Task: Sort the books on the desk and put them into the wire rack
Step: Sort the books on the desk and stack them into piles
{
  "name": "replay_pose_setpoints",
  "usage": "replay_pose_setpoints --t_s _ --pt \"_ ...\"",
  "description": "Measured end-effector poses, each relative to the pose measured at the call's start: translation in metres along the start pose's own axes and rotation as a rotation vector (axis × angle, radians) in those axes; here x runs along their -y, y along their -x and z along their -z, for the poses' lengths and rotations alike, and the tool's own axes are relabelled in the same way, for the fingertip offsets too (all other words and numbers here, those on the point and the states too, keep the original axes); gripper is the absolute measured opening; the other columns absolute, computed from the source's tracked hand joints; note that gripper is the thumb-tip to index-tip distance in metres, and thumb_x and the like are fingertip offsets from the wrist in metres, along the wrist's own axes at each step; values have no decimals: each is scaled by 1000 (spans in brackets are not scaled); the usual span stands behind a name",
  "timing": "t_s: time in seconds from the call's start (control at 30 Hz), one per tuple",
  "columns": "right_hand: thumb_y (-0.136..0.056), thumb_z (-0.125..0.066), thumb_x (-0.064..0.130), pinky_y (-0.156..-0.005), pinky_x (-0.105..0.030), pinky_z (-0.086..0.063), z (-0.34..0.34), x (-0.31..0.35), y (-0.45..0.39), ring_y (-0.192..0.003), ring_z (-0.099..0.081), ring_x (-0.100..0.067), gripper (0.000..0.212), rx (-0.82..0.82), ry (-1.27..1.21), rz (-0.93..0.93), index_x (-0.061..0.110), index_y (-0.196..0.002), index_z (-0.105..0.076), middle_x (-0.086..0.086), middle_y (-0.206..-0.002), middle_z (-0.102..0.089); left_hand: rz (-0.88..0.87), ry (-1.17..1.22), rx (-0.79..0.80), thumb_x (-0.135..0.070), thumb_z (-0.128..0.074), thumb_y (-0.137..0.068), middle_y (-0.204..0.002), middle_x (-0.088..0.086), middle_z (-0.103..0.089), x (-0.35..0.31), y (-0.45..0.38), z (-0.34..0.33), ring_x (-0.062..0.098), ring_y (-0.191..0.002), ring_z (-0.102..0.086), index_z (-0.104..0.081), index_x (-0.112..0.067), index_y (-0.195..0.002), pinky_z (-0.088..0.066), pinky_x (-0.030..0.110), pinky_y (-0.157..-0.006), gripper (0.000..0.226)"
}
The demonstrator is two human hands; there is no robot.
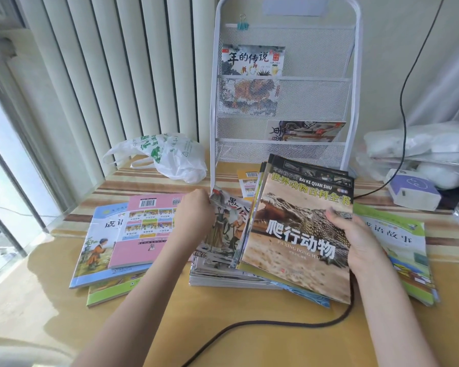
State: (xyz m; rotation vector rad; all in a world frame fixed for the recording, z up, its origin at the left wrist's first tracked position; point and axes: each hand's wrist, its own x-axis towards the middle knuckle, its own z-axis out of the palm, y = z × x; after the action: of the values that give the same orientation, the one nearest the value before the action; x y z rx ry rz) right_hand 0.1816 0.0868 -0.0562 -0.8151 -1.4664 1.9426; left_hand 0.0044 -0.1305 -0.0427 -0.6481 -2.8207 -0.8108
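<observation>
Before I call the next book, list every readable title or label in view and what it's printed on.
"年的传说": book in the wire rack's top pocket.
"BAI KE QUAN SHU", "爬行动物": crocodile book in the right hand.
"成语故事", partly hidden: green book.
"成" plus a cut-off character: blue book.
"愚公", cut off: book the left hand grips.
Barcodes, plastic bag print: too small.

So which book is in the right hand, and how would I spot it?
Start at the white wire rack at the back of the desk. Just in front of it, the right hand holds a tilted handful of books. The front one is the reptile book, the only cover showing a crocodile's open jaws.
</observation>
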Motion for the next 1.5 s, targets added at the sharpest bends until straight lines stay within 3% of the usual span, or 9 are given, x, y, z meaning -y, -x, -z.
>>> replay_pose_setpoints --t_s 0.17,0.33,0.53,0.67,0.8,1.0,1.23,1.4,1.5 --pt "-45 -87 51 -113 -46 -21 -11 17 0 -136 -34 -19 114 46 -52 177 12 -140 -38 -2 -148 -38 -93 -53 25 -15 -45 -97 -119 14 -54 -8 6 1 30 -113 -42 -56 -10 -125 -29 35 -93 30" --pt "-74 -72 18 -87 -27 -48 -37 38 1 -98 -63 -11 25 155 -152 260 21 -96 -62 7 -97 -70 -73 1048 460 -62 -57 -83 -117 1 -68 -37 12 20 14 -110 -63 -62 -16 -120 -45 36 -99 60" --pt "-40 -91 47 -97 -47 -46 -64 34 -5 -104 -64 -25 70 167 -43 171 21 -99 -67 -2 -104 -72 -245 989 96 -16 -69 -86 -103 6 -69 -35 26 21 20 -98 -66 -56 -15 -103 -53 36 -89 21" --pt "-71 -78 27 -74 -30 -46 -75 31 -4 -96 -56 -11 45 203 -41 164 24 -112 -60 9 -103 -64 -290 979 76 -14 -65 -89 -120 -3 -64 -28 27 25 12 -114 -59 -52 -21 -126 -46 35 -102 40" --pt "-70 -77 31 -107 -41 -28 -80 33 -4 -121 -42 -14 59 225 11 186 25 -124 -53 11 -122 -56 -260 968 73 -20 -66 -88 -128 1 -59 -20 24 26 17 -120 -55 -47 -18 -132 -43 44 -105 48" --pt "-63 -79 32 -110 -48 -26 -88 14 -17 -126 -46 -26 34 276 243 -51 26 -94 -67 -5 -126 -60 -74 914 182 -23 -68 -80 -105 15 -65 -17 18 27 30 -97 -65 -51 -16 -102 -50 55 -88 29" --pt "-70 -68 60 -108 -42 -31 -92 15 -11 -128 -42 -15 78 219 296 248 19 -131 -44 8 -136 -47 -37 1055 153 -13 -66 -87 -106 18 -66 -11 20 32 32 -98 -66 -53 -14 -99 -51 51 -91 18" --pt "-79 -70 44 -109 -33 -31 -98 56 6 -127 -43 -6 69 238 111 557 16 -135 -39 4 -136 -51 -315 971 -113 -26 -65 -86 -100 23 -56 -32 27 57 24 -86 -58 -42 -3 -107 -49 46 -84 39" --pt "-67 -71 46 -86 -12 -43 -95 62 14 -92 -59 11 45 261 13 520 27 -105 -55 22 -93 -67 -298 944 -96 -37 -71 -81 -123 -15 -59 -36 29 59 11 -111 -60 -41 -22 -128 -50 38 -96 58"
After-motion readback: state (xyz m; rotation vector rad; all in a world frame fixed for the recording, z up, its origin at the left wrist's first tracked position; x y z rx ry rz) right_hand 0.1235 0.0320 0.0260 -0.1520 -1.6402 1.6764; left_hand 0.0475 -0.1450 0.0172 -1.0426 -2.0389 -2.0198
